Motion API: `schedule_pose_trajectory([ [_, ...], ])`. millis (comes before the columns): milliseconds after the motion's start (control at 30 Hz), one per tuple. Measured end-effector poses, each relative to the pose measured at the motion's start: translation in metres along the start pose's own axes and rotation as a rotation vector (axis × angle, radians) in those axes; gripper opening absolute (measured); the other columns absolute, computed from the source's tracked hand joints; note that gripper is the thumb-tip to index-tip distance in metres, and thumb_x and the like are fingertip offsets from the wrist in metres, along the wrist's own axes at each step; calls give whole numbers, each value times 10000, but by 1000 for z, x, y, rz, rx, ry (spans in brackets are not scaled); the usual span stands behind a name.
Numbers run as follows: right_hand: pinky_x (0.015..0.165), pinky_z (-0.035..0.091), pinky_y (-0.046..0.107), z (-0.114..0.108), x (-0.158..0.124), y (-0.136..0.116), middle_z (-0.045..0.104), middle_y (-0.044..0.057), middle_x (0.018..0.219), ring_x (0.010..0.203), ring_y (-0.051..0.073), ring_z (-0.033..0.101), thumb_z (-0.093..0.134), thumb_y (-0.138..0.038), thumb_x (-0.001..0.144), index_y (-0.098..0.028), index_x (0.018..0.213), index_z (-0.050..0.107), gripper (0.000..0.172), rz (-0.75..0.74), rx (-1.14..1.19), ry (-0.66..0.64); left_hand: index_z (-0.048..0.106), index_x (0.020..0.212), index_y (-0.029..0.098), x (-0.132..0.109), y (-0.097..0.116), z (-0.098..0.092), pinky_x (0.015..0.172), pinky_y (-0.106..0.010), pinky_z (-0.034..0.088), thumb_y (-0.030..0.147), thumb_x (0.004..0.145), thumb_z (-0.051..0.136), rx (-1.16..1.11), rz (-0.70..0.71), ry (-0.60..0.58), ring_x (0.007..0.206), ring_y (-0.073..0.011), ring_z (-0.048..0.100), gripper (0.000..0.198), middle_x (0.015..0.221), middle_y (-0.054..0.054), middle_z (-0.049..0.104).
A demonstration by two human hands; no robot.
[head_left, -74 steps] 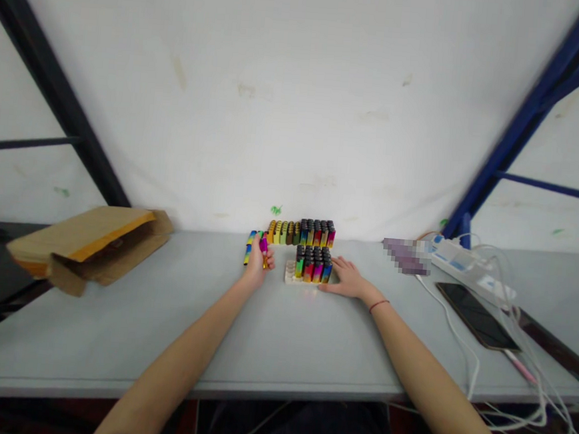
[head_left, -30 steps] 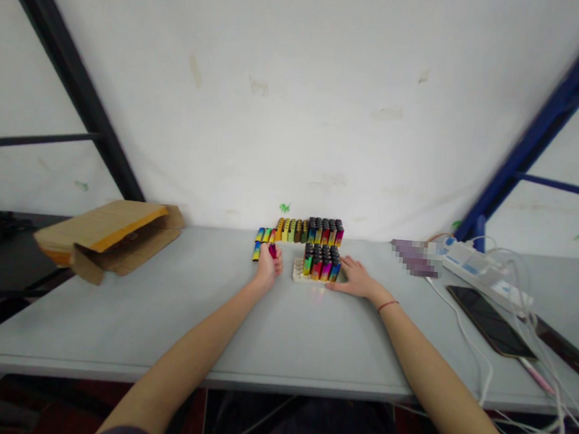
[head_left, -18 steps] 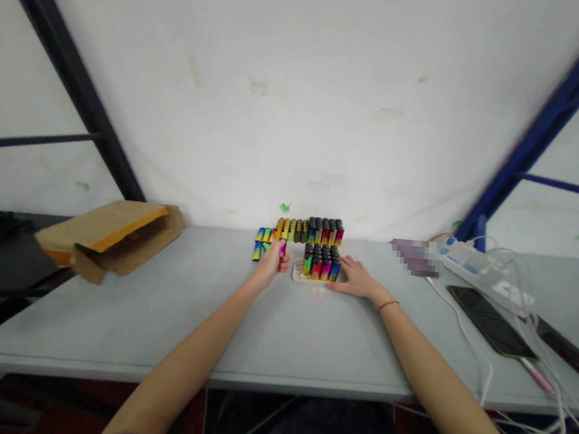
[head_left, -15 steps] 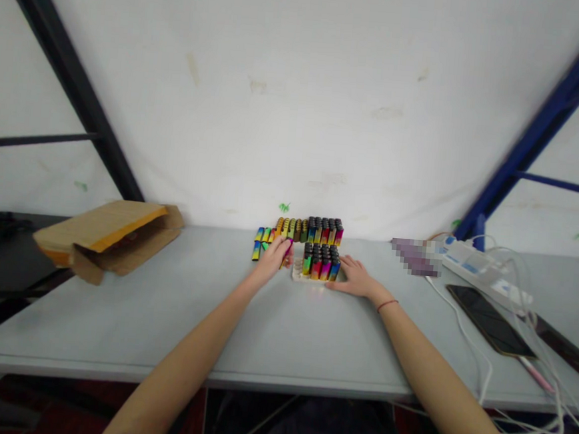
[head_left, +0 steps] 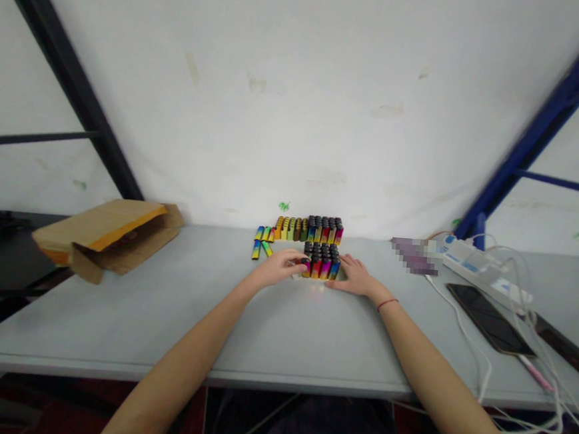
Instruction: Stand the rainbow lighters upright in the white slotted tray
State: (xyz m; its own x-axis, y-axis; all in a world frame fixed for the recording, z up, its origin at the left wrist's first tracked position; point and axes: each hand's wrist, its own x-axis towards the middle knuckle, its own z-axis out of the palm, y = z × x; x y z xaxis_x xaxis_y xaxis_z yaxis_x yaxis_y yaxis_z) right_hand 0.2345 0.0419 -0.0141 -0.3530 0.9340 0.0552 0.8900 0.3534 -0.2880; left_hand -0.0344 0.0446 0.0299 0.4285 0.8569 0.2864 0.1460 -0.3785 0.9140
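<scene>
In the head view, a purple-pink lighter (head_left: 306,267) is between the fingers of my left hand (head_left: 284,265), at the left end of the lighters standing in a white tray. These upright lighters (head_left: 326,267) have black tops and multicoloured bodies. My left hand hides the left part of the tray. Around the tray's right front corner, my right hand (head_left: 355,277) holds it steady, thumb along the front and fingers at the right side. Several loose lighters (head_left: 256,249) lie left of the tray, one of them tilted.
Behind the tray stand a block of black-topped lighters (head_left: 325,230) and a yellow-to-dark group (head_left: 291,228) against the wall. An opened cardboard box (head_left: 112,233) lies at the left. On the right are a power strip (head_left: 485,272), a tablet-like device (head_left: 491,318) and white cables.
My left hand has moved right, bringing the purple-pink lighter from beside the tray to its left end among the upright lighters. My right hand has stayed in place.
</scene>
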Motion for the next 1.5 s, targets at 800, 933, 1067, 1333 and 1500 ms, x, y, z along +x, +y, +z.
schedule_pose_trajectory([
  [800, 1205, 207, 599, -2, -1, -1, 381, 156, 1592, 1489, 432, 256, 554, -817, 759, -203, 1541, 393, 1007, 22, 19, -15, 698, 1173, 196, 4, -17, -24, 1019, -391, 430, 246, 938, 465, 669, 22, 291, 1029, -257, 604, 335, 1154, -127, 686],
  [933, 1207, 203, 590, 0, 0, 1, 374, 165, 1593, 1492, 428, 249, 550, -829, 755, -188, 1542, 392, 1027, 25, 19, -11, 701, 1225, 224, 1, -33, -45, 1007, -455, 409, 329, 942, 475, 1072, -227, 333, 1203, -338, 499, 377, 1307, -153, 617],
  [1067, 1207, 201, 592, 0, 0, 1, 372, 174, 1593, 1488, 431, 255, 558, -815, 760, -168, 1534, 403, 1021, 27, 17, -16, 752, 1136, 276, -2, -34, -47, 941, -511, 401, 460, 939, 488, 1162, -292, 245, 1216, -379, 462, 378, 1341, -143, 604],
  [1333, 1210, 201, 592, -3, -2, -2, 371, 174, 1593, 1496, 429, 239, 551, -822, 759, -169, 1546, 381, 1036, 36, 20, -23, 699, 905, 214, -1, -22, -31, 952, -506, 359, 405, 843, 648, 1107, -360, 138, 1111, -372, 595, 207, 1036, -149, 730],
  [1500, 1212, 196, 595, -2, -1, -2, 382, 161, 1589, 1491, 436, 249, 563, -817, 755, -192, 1540, 396, 1017, 38, 16, -16, 660, 848, 210, 2, -26, -31, 949, -459, 418, 246, 827, 648, 894, -286, 174, 1024, -340, 662, 44, 965, -140, 738],
])
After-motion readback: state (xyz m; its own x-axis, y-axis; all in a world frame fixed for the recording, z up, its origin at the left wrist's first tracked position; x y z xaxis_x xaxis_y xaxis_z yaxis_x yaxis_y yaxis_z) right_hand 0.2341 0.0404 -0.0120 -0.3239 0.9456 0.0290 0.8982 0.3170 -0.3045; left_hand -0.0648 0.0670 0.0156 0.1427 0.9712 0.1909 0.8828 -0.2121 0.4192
